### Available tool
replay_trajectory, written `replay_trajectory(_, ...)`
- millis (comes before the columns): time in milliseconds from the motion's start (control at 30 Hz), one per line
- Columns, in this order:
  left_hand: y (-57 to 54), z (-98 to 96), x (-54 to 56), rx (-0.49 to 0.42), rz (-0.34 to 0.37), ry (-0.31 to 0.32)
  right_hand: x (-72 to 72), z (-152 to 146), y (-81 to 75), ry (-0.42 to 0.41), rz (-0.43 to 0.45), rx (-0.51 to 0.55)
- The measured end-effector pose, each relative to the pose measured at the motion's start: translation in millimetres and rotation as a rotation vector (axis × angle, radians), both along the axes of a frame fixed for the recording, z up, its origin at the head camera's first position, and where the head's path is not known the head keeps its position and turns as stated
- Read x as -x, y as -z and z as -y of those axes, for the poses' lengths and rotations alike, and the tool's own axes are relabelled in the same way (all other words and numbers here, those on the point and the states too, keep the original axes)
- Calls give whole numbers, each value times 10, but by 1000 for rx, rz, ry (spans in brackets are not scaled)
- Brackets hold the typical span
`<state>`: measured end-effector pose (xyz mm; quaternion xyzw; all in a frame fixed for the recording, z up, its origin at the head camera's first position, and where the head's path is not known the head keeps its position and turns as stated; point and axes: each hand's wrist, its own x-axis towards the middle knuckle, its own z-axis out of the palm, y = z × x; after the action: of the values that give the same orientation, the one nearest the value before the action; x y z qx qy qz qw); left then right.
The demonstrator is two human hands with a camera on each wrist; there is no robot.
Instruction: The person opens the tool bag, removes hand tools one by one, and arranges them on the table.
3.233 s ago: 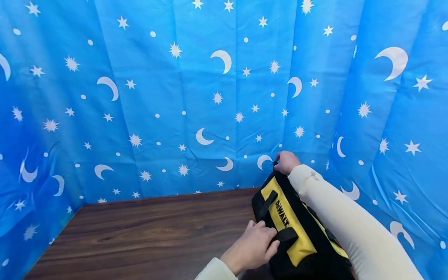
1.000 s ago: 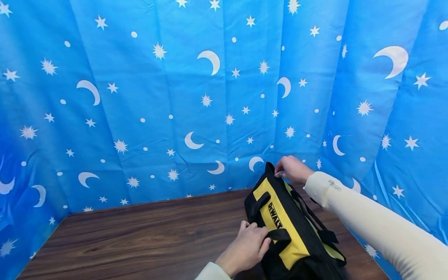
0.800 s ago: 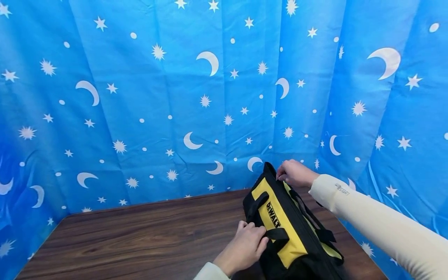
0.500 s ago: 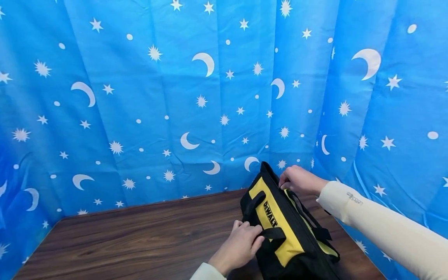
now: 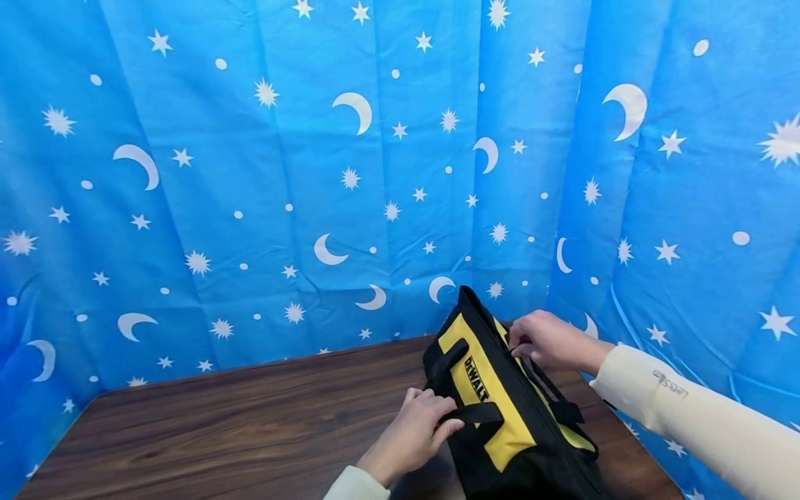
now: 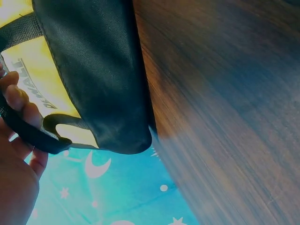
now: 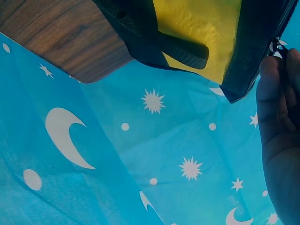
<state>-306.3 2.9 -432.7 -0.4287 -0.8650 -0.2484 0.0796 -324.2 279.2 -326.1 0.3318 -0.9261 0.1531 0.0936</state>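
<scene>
A black and yellow DEWALT tool bag (image 5: 515, 403) stands on the table, slanting away from me. My left hand (image 5: 409, 434) has its fingers curled round a black strap handle (image 5: 481, 414) on the bag's near side; the left wrist view shows that strap (image 6: 35, 133) running across the fingers. At the bag's top seam, my right hand (image 5: 553, 342) pinches a dark zipper pull (image 7: 276, 46) between thumb and fingers. Behind the right hand, the zip's far end gapes a little. The inside of the bag is hidden.
The dark wood-grain table (image 5: 250, 430) extends to the left of the bag. A blue curtain (image 5: 281, 173) with white moons and stars hangs close behind the table and along its right side. Another strap (image 5: 565, 410) hangs on the bag's right side.
My right hand has come from the bag's far corner toward me along the top seam, and the far end now gapes. My left hand keeps its grip. The head view has turned right.
</scene>
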Motion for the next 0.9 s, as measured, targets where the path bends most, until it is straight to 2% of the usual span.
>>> replay_trajectory(133, -2, 33, -20, -33, -18, 3, -75, -26, 17, 2, -18, 9)
replay_trajectory(367, -25, 107, -31, -87, -105, 34, -187, -48, 37, 36, -11, 7)
replay_trajectory(500, -40, 133, -22, -94, -138, 28, -245, -54, 40, 16, -15, 4)
replay_trajectory(700, -53, 145, -20, -91, -160, 31, -343, -84, 54, -12, -40, -7)
replay_trajectory(900, -64, 136, -27, -105, -169, 30, -438, -101, 64, -25, -18, 27)
